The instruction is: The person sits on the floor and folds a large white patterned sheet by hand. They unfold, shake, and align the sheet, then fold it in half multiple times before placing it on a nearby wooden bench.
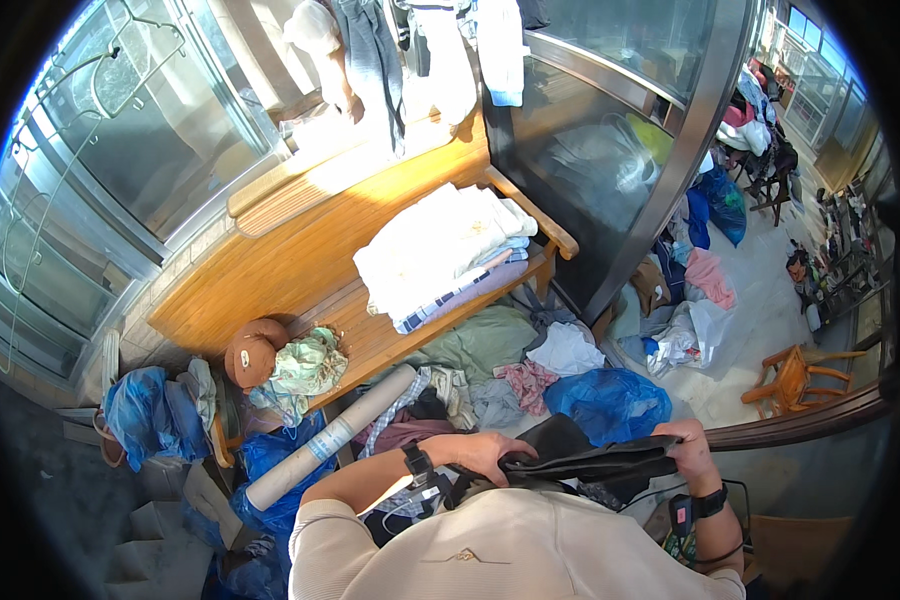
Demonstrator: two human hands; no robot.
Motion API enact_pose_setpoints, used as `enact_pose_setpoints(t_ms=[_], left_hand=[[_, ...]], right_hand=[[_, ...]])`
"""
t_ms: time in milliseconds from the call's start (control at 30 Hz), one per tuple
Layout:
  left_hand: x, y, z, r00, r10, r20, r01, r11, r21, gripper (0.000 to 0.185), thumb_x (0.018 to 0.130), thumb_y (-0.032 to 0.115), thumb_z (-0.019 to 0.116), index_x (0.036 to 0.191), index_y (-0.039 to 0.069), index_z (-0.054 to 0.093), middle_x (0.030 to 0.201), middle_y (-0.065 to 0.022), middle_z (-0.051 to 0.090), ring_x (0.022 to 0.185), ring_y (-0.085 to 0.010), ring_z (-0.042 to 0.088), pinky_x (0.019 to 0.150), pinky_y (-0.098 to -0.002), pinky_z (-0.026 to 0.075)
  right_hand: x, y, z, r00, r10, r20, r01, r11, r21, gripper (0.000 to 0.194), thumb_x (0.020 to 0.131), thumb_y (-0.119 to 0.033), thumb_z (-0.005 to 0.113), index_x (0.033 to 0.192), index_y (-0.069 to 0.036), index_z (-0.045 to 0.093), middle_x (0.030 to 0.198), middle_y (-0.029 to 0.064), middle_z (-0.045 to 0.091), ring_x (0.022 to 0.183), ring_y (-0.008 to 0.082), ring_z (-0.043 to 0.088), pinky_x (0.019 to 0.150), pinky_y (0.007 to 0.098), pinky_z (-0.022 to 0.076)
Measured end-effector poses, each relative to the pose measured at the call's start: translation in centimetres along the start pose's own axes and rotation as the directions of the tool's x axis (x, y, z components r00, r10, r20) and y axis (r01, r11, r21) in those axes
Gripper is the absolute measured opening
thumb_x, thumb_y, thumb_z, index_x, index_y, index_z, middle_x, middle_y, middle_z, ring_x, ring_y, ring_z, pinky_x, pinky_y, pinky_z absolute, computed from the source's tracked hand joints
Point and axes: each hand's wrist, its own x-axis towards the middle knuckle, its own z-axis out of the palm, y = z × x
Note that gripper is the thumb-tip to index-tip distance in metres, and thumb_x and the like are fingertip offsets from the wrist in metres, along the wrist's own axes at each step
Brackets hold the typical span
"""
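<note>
My left hand (489,454) grips one end of a black cloth item (600,460), with the thumb and fingers pinched around its edge. At the opposite end my right hand (688,444) holds the same cloth, so it spans folded between the two hands in front of my chest. It looks like a garment, though its kind is unclear. Just beyond it, a blue plastic bag (607,405) lies on the floor beside a white cloth (566,349) and a pink patterned cloth (526,382). My torso hides what is below the hands.
A wooden bench (270,270) carries a stack of folded bedding (446,247), a brown neck pillow (255,352) and a crumpled green cloth (311,364). Against its front leans a long cardboard tube (330,439). A wooden chair (791,382) stands beyond a glass partition's frame (645,217).
</note>
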Motion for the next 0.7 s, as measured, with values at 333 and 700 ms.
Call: enact_pose_setpoints(t_ms=[333,700], left_hand=[[0.9,-12.4,3.0,0.991,-0.099,0.094,0.088,0.99,0.111,0.052,0.085,0.021,0.06,0.135,0.012,0.049,0.106,-0.021,0.067,0.095,-0.0367,0.066,0.084,-0.0424,0.051],[4.8,-9.8,-12.3,0.809,-0.176,-0.561,0.046,0.97,-0.238,0.018,0.088,0.007,0.062,0.1,-0.006,0.065,0.081,-0.0013,0.063,0.075,-0.0103,0.055,0.07,-0.0267,0.045]], right_hand=[[1.1,-2.0,-0.9,0.921,-0.026,-0.389,0.139,0.954,0.266,0.014,0.084,-0.004,0.068,0.096,0.003,0.071,0.087,0.0038,0.071,0.076,0.0101,0.063,0.076,0.0246,0.0504],[-0.4,-3.5,-6.2,0.707,0.076,-0.703,-0.041,0.997,0.066,0.014,0.092,-0.009,0.066,0.098,0.003,0.07,0.089,0.0041,0.071,0.075,0.0103,0.063,0.072,0.0254,0.0517]])
